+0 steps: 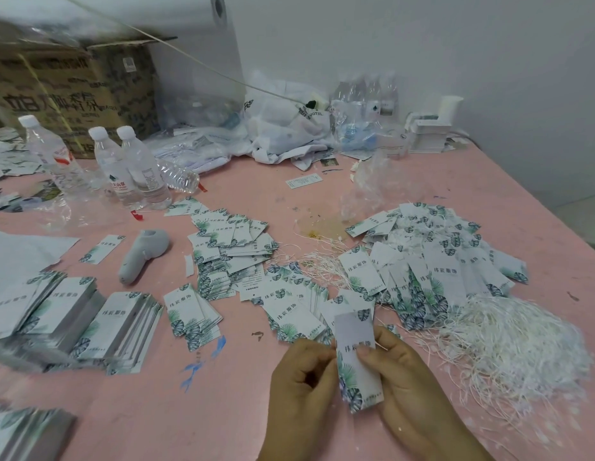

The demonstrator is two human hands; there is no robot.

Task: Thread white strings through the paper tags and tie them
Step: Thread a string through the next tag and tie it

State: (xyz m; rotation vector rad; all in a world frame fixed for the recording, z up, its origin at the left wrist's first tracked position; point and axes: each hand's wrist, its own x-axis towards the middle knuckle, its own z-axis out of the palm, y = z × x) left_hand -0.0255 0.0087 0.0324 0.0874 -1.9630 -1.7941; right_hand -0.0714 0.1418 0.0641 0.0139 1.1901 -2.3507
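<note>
I take the pink table (243, 407) as my landmark, the biggest thing in my feed; everything else sits on it. At its far left corner I see a brown cardboard box (73, 94), and along its far edge a heap of white bags and clear plastic (283, 128). Toward the table's near right side lies a large tangle of white strings (509, 347). Just beyond that tangle, on the right half of the table, is a spread heap of leaf-printed paper tags (432, 261), and I make out thin strings running among them. A second loose pile of tags (229, 251) sits at the table's middle, and neat stacks of tags (70, 314) lie at its left side. Three upright water bottles (130, 164) stand at the far left of the table, in front of the box. Between the bottles and the stacks rests a grey handheld device (143, 257).

At the near edge of the table, centre-right, I watch both hands meet on a single tag (357, 371), held upright and lifted off the surface. The left hand (302, 387) is curled, pinching the tag's left edge. The right hand (406, 384) grasps the tag's right edge, thumb on its face, with a thin string end poking out beside its fingers.
</note>
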